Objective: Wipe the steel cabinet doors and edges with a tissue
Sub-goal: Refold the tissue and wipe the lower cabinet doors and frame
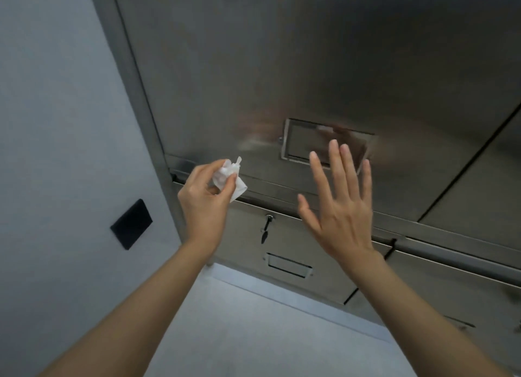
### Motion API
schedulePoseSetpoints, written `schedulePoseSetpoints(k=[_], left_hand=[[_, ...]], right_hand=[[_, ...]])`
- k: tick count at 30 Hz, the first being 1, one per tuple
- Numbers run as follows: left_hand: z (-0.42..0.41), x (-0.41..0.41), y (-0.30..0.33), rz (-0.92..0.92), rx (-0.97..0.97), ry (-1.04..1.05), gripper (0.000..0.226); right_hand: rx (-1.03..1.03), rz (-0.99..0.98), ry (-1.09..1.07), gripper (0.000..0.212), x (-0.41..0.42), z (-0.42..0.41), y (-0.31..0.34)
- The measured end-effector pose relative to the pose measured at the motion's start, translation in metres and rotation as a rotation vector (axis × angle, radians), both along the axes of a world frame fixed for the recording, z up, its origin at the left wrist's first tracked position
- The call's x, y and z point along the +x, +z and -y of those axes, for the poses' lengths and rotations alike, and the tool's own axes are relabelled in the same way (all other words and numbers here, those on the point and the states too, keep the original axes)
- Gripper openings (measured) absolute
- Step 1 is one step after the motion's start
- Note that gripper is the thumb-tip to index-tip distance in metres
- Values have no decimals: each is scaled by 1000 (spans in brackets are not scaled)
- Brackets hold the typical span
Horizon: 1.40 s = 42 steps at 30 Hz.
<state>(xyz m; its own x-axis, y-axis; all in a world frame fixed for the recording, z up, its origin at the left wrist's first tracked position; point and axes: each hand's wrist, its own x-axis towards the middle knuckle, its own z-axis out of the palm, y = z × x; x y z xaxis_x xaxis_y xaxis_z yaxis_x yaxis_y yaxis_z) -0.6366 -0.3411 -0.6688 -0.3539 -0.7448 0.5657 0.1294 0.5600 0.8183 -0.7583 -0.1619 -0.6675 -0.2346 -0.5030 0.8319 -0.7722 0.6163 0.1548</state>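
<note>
Head view showed the left hand (pixel 204 204) pinching a crumpled tissue (pixel 229 179); the right hand (pixel 339 207) was spread, empty. Soft and light, the tissue probably needed bunching against the steel cabinet door (pixel 282 66).

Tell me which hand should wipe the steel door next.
Left. The left hand already pinches the tissue beside the door's bottom edge; the right hand is open and holds nothing.

VIEWS: one, head-worn wide-angle | POSITION: at the person's head, close to the brushed grey steel cabinet door (pixel 282 66) | FACING: forward and down, tilted, cabinet lines run slanted | RANGE: near, both forearms reach in from the bottom edge | COVERAGE: door front, lower drawers, pale grey wall (pixel 56 94) at left | SHARED AREA: none, single view
</note>
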Motion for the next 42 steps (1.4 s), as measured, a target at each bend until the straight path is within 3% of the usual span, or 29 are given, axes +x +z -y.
schedulePoseSetpoints(k=[7, 16, 21, 25, 29, 31, 34, 37, 42], left_hand=[[40, -19, -86, -163, -13, 113, 31], [76, -29, -111, -273, -148, 259, 12], [108, -38, -126, -140, -247, 316, 9], [110, -45, -143, -153, -309, 301, 20], [97, -48, -184, 1, -715, 284, 36], [107, -49, -189, 81, -815, 297, 39], [140, -43, -183, 213, -725, 385, 46], [147, -37, -185, 209, -635, 336, 54], [81, -58, -197, 171, -826, 82, 58]], right_hand=[[-25, -187, -6, 62, -28, 21, -74], [-61, -399, -83, 62, -62, 32, -97], [-36, -480, -90, 62, -71, 26, -95], [-15, -545, -118, 62, -75, 23, -95], [-17, -556, -125, 64, -74, 22, -96], [-15, -557, -125, 64, -75, 23, -97], [-16, -564, -134, 64, -75, 23, -98], [-26, -569, -143, 64, -75, 23, -97], [-10, -567, -138, 64, -73, 24, -96]])
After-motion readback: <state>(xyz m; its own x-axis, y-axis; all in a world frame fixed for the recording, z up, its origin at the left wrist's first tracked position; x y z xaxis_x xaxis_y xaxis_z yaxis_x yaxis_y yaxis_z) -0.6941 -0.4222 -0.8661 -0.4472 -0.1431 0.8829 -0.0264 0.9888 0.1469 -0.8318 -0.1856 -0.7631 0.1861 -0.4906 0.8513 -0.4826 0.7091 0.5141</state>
